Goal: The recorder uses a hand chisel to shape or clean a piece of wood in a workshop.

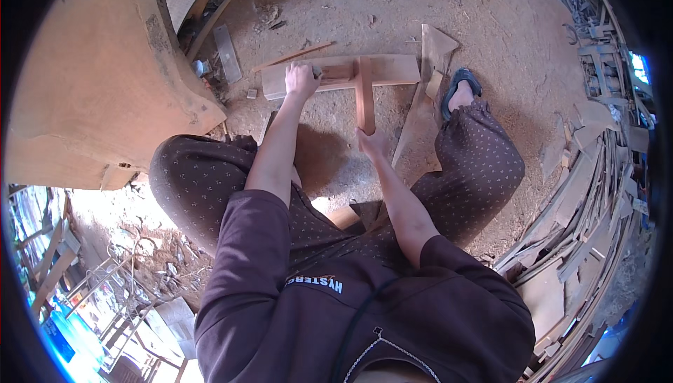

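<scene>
Left hand (301,79) is clamped down on a pale board (341,73) on the sawdust floor (484,11), while right hand (370,142) grips a reddish wooden strip (364,96) laid across it. Looks like lining up a crosspiece; next it probably needs squaring and holding steady.

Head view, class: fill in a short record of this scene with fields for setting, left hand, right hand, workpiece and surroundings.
Setting: person seated over a sawdust-covered dirt floor
Left hand: pressed on the left part of a pale flat wooden board, over a small grey object too hidden to identify
Right hand: grips the near end of a reddish narrow wooden stick
Workpiece: stick lies across the board, forming a T
Surroundings: large rough timber slab on the left; stacked offcut wood strips on the right
</scene>
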`<state>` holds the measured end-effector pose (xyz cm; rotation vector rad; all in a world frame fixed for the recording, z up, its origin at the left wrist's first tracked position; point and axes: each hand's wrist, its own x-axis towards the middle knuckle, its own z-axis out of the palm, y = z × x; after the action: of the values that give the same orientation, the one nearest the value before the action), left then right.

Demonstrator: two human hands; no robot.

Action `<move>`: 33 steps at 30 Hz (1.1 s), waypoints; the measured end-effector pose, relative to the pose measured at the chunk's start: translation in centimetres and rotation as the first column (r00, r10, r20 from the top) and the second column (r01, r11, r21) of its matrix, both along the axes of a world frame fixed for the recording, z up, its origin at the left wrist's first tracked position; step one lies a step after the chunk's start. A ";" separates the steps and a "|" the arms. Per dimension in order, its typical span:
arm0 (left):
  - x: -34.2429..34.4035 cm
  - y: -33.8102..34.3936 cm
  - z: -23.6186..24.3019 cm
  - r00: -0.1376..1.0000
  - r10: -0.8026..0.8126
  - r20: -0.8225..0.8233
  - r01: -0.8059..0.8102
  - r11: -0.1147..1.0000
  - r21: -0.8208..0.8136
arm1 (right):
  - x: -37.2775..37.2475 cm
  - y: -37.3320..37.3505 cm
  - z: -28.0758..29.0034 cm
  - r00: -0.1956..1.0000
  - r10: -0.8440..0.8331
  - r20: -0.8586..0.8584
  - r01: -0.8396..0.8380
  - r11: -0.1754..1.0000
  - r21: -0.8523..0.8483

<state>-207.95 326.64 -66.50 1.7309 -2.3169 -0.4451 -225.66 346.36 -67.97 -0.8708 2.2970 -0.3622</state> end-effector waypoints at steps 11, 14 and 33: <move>2.4 -4.8 19.9 0.210 0.337 -0.918 0.430 0.811 0.396 | 0.7 -1.3 -5.3 0.948 -0.080 -0.309 0.123 0.985 0.124; 2.6 -3.0 27.3 0.097 0.308 -0.947 0.479 0.819 0.315 | -0.1 -5.5 0.2 0.944 -0.068 -0.324 0.067 0.998 -0.013; -0.7 9.8 35.9 -0.177 0.285 -0.942 0.765 0.643 0.051 | 4.3 -1.7 37.1 0.876 0.460 0.141 0.121 0.072 -0.990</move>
<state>-208.61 336.45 -30.62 0.1613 -1.0643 -2.0780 -221.39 344.66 -30.87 -1.4593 1.1376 -1.9907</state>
